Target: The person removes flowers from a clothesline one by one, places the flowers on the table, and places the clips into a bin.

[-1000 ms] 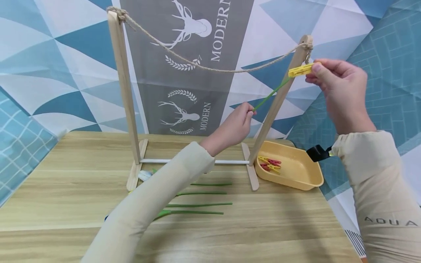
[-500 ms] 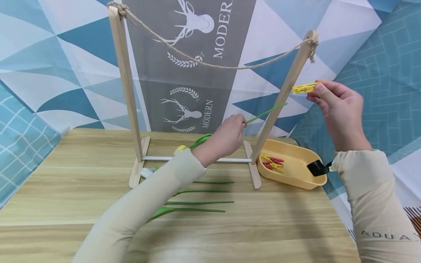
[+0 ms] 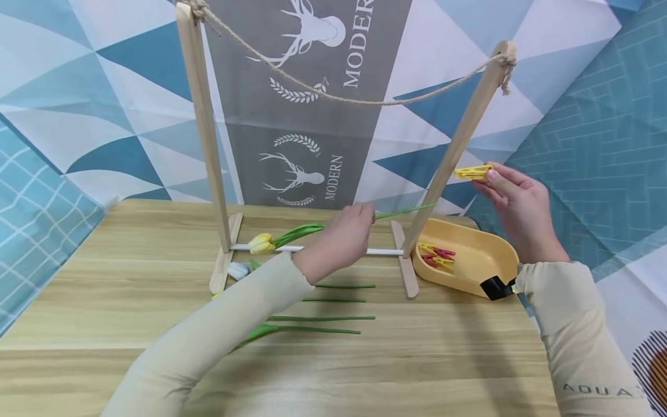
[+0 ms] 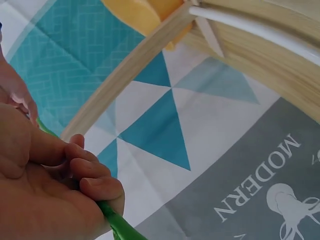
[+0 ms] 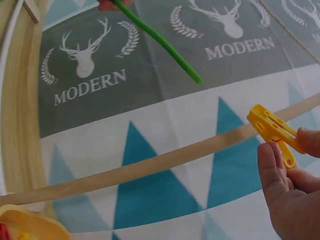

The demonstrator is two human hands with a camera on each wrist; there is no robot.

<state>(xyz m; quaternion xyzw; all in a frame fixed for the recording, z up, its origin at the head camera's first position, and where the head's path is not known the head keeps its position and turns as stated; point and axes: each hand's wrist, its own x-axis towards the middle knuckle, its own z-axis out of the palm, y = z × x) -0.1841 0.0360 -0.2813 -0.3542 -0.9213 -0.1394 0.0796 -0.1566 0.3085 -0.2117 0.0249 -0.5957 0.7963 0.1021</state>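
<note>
My left hand (image 3: 339, 238) grips the green stem of a yellow tulip (image 3: 261, 244), whose bloom points left just above the white rod (image 3: 385, 252) of the wooden stand. The stem's bare end points right, in front of the right post (image 3: 458, 145). In the left wrist view my fingers (image 4: 102, 189) curl round the stem. My right hand (image 3: 521, 208) pinches a yellow clothespin (image 5: 272, 131) right of that post. In the right wrist view the clothespin is apart from the stem (image 5: 165, 47). Above both hands a twine rope (image 3: 383, 103) sags between the posts.
More flowers lie on the wooden table (image 3: 406, 359), partly under my left sleeve (image 3: 224, 324); their green stems (image 3: 323, 318) point right. A white bloom (image 3: 238, 270) shows by the stand's left foot. The yellow basin (image 3: 464, 284) at right holds several red and yellow clothespins (image 3: 438, 255).
Both hands have come down from near the rope, the right still pinching the clothespin. The tulip has moved down and left, its bloom coming into sight; stem and clothespin are now farther apart.
</note>
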